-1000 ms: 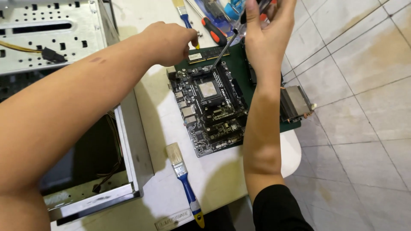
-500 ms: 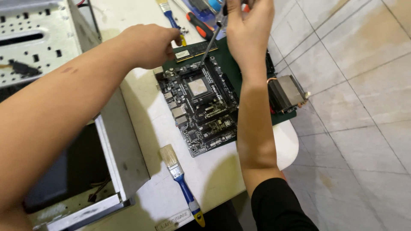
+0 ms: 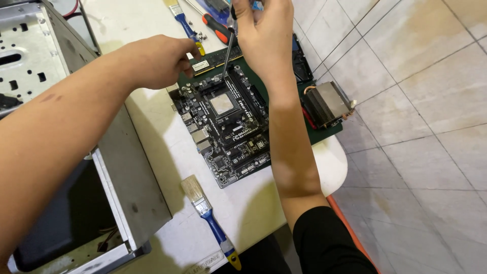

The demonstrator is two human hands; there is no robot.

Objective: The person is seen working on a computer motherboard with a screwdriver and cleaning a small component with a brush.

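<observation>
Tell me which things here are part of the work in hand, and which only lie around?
In use:
- circuit board, steadied by the left hand
- screwdriver, tip down on the board, held by the right hand

Lying about:
- brush near the table edge
- second brush
- red-handled screwdriver
- metal cooler
- computer case

right hand (image 3: 264, 38) grips screwdriver (image 3: 228, 53) over motherboard (image 3: 228, 119); left hand (image 3: 160, 61) steadies board edge

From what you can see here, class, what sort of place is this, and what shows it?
Probably a home computer-repair spot: a bare motherboard on a white table, an opened metal computer case beside it, and a screwdriver in the right hand.
</observation>
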